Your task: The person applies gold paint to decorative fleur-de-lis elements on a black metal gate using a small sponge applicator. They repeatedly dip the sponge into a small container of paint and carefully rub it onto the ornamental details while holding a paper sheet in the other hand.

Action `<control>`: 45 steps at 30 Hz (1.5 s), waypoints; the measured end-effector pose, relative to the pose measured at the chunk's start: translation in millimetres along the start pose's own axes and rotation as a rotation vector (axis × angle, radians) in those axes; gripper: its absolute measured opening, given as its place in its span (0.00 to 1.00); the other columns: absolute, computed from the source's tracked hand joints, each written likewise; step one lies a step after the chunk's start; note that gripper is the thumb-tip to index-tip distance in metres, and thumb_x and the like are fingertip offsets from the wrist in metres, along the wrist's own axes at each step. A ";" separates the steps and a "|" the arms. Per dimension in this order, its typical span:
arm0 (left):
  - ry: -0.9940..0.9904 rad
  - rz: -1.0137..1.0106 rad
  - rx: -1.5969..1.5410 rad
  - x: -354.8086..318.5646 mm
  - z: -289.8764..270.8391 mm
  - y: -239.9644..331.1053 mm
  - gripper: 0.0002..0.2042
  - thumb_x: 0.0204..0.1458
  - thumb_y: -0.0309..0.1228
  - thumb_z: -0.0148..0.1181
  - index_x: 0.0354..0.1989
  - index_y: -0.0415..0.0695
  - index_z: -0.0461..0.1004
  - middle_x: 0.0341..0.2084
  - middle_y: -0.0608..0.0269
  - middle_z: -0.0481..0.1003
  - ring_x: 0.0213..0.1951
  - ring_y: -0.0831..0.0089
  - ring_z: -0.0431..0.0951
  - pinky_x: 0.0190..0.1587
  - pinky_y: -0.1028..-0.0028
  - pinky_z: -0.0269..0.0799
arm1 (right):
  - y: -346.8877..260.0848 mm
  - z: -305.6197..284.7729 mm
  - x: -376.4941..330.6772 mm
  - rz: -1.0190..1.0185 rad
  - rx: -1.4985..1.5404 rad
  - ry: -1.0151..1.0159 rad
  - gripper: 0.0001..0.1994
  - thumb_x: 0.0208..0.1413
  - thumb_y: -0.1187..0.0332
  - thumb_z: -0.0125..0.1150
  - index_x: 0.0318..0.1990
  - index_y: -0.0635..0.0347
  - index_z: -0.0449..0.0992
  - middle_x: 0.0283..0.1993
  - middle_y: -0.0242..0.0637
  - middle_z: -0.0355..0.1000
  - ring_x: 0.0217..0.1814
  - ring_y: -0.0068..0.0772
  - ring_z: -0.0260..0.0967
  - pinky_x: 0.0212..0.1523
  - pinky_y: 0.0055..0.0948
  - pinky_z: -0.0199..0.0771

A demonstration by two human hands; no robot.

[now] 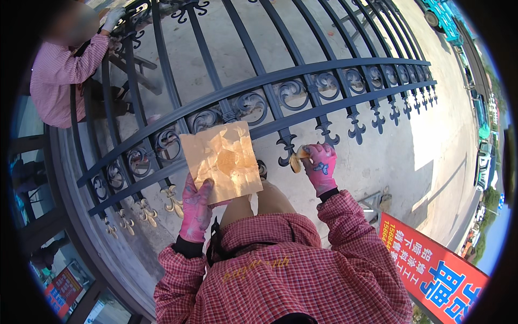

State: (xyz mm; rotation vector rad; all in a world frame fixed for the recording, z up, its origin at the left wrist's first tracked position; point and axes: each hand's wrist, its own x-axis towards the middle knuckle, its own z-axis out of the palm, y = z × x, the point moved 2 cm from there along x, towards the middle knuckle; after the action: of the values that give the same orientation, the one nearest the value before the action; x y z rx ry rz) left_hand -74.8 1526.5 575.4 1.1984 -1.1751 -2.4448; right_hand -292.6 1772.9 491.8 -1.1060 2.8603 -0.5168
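Left hand grips gold sheet; right hand gilds fence finial.

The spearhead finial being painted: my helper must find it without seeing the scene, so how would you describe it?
Follow the dark iron gate to its bottom row of spearhead finials. The one beside the right hand is still dark, while those further left are already gold.

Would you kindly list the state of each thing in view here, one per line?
left hand: gloved, holding the gold sheet by its lower edge
gold sheet: flat, crinkled, held up before the fence
right hand: gloved, closed on a small brush
small brush: tip at a finial
finial: dark, unpainted
lower-left finials: gold
iron fence: lying flat
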 end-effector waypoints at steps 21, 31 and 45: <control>0.012 0.005 -0.021 -3.2 -10.5 2.3 0.25 0.57 0.31 0.54 0.62 0.44 0.56 0.48 0.62 0.69 0.43 0.71 0.76 0.36 0.66 0.83 | -19.4 5.2 -47.2 0.012 0.048 0.024 0.13 0.35 0.69 0.67 0.33 0.50 0.76 0.35 0.32 0.74 0.43 0.41 0.68 0.58 0.46 0.61; -0.020 -0.001 0.004 -2.5 -14.4 4.2 0.23 0.58 0.29 0.53 0.61 0.43 0.57 0.49 0.61 0.69 0.48 0.72 0.74 0.46 0.68 0.78 | -21.3 3.8 1.8 0.010 0.086 0.060 0.17 0.34 0.68 0.70 0.38 0.51 0.76 0.39 0.31 0.75 0.46 0.40 0.68 0.58 0.44 0.60; 0.032 -0.008 0.011 -4.4 -18.2 10.3 0.23 0.58 0.30 0.52 0.62 0.43 0.56 0.51 0.58 0.69 0.46 0.68 0.76 0.41 0.68 0.80 | -21.4 13.3 17.6 0.004 0.055 0.014 0.12 0.35 0.69 0.68 0.32 0.52 0.77 0.37 0.33 0.74 0.45 0.42 0.67 0.51 0.41 0.63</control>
State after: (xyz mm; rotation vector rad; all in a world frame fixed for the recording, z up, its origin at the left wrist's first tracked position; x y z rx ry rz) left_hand -60.4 1511.0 578.8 1.2425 -1.1785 -2.4185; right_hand -289.9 1742.6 487.5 -1.0927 2.8409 -0.6016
